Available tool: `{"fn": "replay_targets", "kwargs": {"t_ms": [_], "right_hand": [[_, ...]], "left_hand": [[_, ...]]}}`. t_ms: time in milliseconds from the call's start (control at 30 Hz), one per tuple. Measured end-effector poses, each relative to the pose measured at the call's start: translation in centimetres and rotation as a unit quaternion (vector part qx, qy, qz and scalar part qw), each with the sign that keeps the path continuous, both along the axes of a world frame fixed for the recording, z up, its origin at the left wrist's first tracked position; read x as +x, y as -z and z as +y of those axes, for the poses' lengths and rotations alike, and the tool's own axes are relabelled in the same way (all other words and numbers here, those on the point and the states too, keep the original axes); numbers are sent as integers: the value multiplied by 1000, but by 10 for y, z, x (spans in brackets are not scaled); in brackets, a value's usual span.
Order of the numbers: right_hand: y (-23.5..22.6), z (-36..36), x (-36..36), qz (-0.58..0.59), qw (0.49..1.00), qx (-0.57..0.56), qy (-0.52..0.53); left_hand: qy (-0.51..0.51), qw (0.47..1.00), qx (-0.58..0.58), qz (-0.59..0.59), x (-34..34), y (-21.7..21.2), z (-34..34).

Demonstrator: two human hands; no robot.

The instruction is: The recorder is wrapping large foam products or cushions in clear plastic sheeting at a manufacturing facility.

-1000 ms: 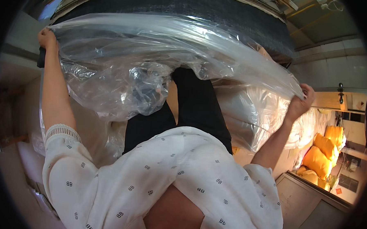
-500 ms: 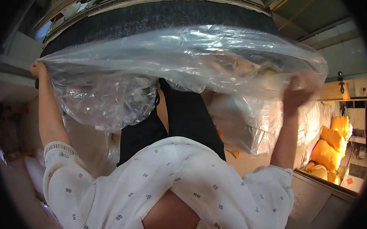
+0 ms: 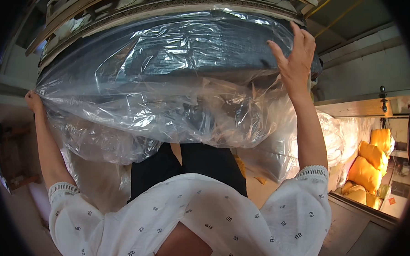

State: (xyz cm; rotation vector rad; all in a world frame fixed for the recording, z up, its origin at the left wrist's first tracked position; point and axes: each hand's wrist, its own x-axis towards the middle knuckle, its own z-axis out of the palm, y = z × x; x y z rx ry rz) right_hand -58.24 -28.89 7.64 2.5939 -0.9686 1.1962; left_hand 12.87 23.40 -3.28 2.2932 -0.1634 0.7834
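A large clear plastic cover (image 3: 179, 95) is stretched over a big dark grey slab-like thing (image 3: 227, 42) that fills the upper part of the view. My left hand (image 3: 33, 100) pinches the plastic's edge at the far left. My right hand (image 3: 296, 50) is raised at the upper right and grips the plastic against the dark thing's end. The crinkled lower hem of the plastic hangs loose between my arms, above my white patterned top and dark trousers.
Metal and wooden framing (image 3: 141, 6) runs above the slab. More plastic-wrapped bulk (image 3: 332, 138) lies to the right. Yellow sacks (image 3: 372, 163) are stacked at the far right by a grey ledge (image 3: 361, 212). A wooden beam (image 3: 366, 105) crosses the right side.
Both hands have carried the plastic upward. My right hand rose from mid height to the upper right, and the plastic now covers more of the dark slab.
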Motion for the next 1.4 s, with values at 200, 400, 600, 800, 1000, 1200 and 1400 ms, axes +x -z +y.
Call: {"fn": "replay_targets", "kwargs": {"t_ms": [200,400,600,800,1000,1200,1400], "right_hand": [[-11,-61,14,143,987,-43,53],[-16,-48,7,45,843,455,-283],[-20,10,-30,-65,770,601,-204],[34,98,-101,300,529,748,-264],[11,84,-81,223,481,818,-226],[119,69,-45,228,917,304,-123],[189,61,-24,66,906,413,-67]], "left_hand": [[-2,1000,5,27,-1,-3,-4],[12,1000,20,-17,-11,-8,-4],[38,999,-21,6,-35,-14,-26],[60,997,-49,2,-36,-20,-38],[45,999,22,-21,-29,-30,-24],[58,997,55,-10,-34,-25,-33],[82,995,58,-22,-36,-24,-34]]}}
